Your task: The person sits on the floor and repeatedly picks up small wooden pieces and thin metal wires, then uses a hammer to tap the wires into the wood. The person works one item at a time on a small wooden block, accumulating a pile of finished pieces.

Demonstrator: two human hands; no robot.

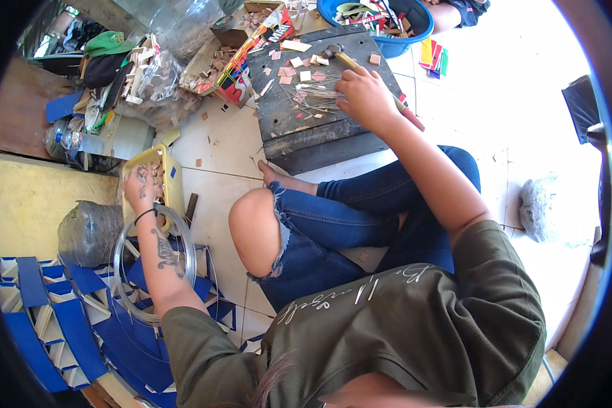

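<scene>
My right hand (368,98) is closed round the handle of a hammer (347,61), which lies slantwise over a dark wooden block (299,139). The hammer's metal head points to the far side, and its red handle end sticks out near my wrist. Thin straight wires (316,102) and small square wood pieces (305,75) are scattered on the block beside my fingers. At the left, my left hand (139,189) reaches into a yellow plastic tray (173,183) of small brown pieces (158,173). Its fingers are bent down among them; what they hold is hidden.
A coil of clear wire (189,262) hangs about my left forearm, above blue-and-white slatted pieces (71,333). Beyond the block stand a cardboard box (234,64) of wood bits and a blue basin (387,47) of scraps. A water bottle (81,141) lies behind the tray.
</scene>
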